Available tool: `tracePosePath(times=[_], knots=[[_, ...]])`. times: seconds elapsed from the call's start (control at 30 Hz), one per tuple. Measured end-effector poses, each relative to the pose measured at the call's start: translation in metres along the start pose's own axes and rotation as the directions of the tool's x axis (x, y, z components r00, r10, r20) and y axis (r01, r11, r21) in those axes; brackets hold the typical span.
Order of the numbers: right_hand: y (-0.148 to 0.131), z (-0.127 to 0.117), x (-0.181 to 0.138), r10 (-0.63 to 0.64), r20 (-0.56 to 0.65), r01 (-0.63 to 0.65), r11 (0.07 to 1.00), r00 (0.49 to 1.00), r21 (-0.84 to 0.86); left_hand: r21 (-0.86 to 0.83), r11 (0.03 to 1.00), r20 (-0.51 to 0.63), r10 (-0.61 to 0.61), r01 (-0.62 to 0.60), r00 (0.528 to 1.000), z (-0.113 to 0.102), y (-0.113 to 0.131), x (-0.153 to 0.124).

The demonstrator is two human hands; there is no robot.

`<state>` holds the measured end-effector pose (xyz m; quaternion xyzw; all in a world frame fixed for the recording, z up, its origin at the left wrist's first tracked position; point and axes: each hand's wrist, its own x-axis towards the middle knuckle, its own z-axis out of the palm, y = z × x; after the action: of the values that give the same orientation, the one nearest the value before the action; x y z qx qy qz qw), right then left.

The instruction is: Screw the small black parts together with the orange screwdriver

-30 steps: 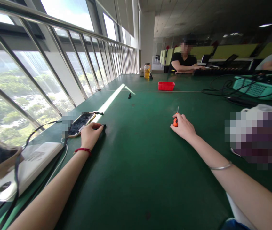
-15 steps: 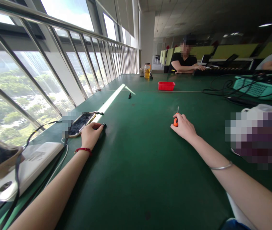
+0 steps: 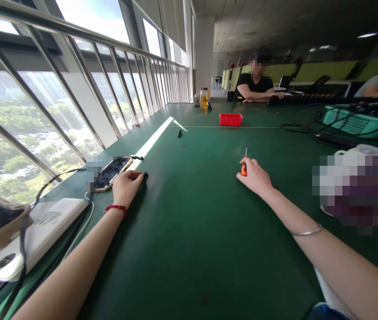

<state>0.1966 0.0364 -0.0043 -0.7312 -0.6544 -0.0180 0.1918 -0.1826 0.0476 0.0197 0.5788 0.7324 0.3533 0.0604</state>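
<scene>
My left hand [image 3: 127, 184] rests at the left of the green table [image 3: 189, 222], thumb and fingers pinched on a small black part [image 3: 145, 174] whose kind is too small to make out. Just beside that hand lies a phone [image 3: 113, 172] in a yellowish case. On the right, my right hand [image 3: 255, 174] is wrapped round the orange and black handle of a screwdriver [image 3: 244, 169], its thin metal shaft pointing away from me. Farther out on the table sits another small black piece [image 3: 180, 133], and a dark item [image 3: 137, 157] lies past the phone.
A red bin [image 3: 231, 119] and a jar [image 3: 204, 99] stand toward the far end, where a person [image 3: 255, 82] sits. At right are a teal basket [image 3: 352, 122] with cables and a blurred bag [image 3: 359, 191]. A white power strip [image 3: 42, 235] with cords lies near left, beside the railing.
</scene>
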Motion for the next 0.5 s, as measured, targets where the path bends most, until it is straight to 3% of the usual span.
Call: tracePosePath(times=[0.5], knots=[[-0.0002,0.0,-0.0004,-0.012,-0.014,0.012,1.0,1.0,0.008,0.018,1.0,-0.007,0.015,-0.015,1.0,-0.0004,0.0027,0.0002]])
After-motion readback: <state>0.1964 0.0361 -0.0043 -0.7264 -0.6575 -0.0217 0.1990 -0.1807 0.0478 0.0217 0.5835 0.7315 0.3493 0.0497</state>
